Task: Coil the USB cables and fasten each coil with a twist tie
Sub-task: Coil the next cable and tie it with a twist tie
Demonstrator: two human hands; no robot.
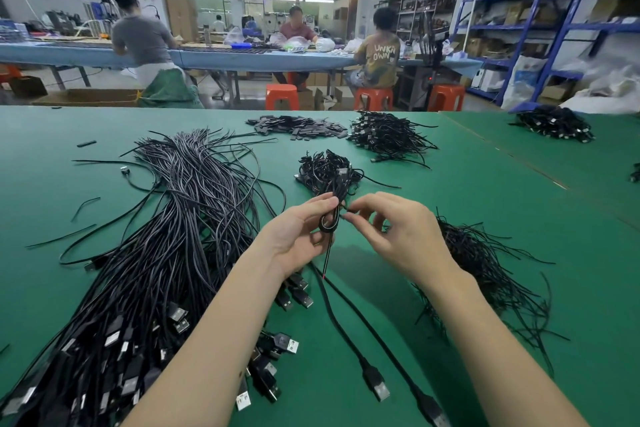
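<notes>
Left hand [294, 236] gripping small coiled cable [329, 219] above green table [485, 219], long axis from 12 to 6 o'clock, loose tail hanging toward 6. Right hand [398, 232] at 3 o'clock of coil, fingertips pinching thin twist tie [346, 212] against it. Uncoiled cables [173, 236] piled at 9 o'clock

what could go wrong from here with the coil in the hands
1. The left hand holds the small coil only at its fingertips; if the grip eases, the loops may spring open before they are tied.
2. The right hand pinches something thin beside the coil, probably a twist tie; it could slip and fall into the twist tie pile below.
3. The cable's loose tail hangs over the uncoiled cables and could snag.
</notes>
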